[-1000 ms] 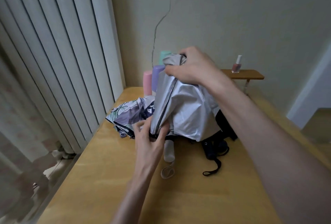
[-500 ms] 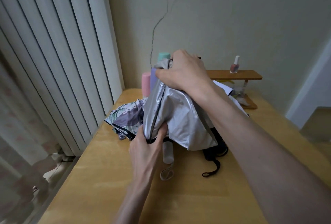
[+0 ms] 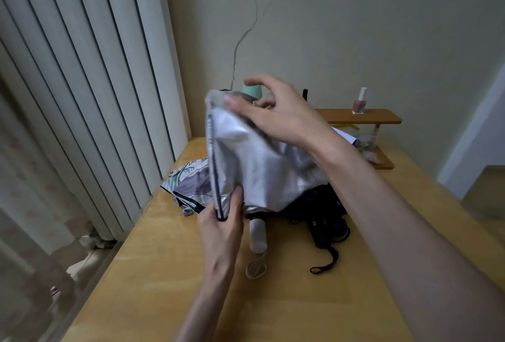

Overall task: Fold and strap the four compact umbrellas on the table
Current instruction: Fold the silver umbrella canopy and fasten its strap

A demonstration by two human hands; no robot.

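Head view: a wooden table (image 3: 169, 281) stands in a corner, vertical blinds (image 3: 82, 95) along its left side and a cracked cream wall (image 3: 355, 27) behind, where a small shelf (image 3: 382, 117) carries a nail polish bottle (image 3: 360, 101). Above the table's middle, the left hand (image 3: 221, 221) pinches the silver umbrella's (image 3: 257, 166) lower edge while the right hand (image 3: 278, 112), fingers loosely spread, rests on its top. A floral umbrella (image 3: 188, 183) and a black umbrella (image 3: 325, 221) lie beneath it.

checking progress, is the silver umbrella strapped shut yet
No: the silver umbrella hangs loose, its canopy edge pinched by the left hand.
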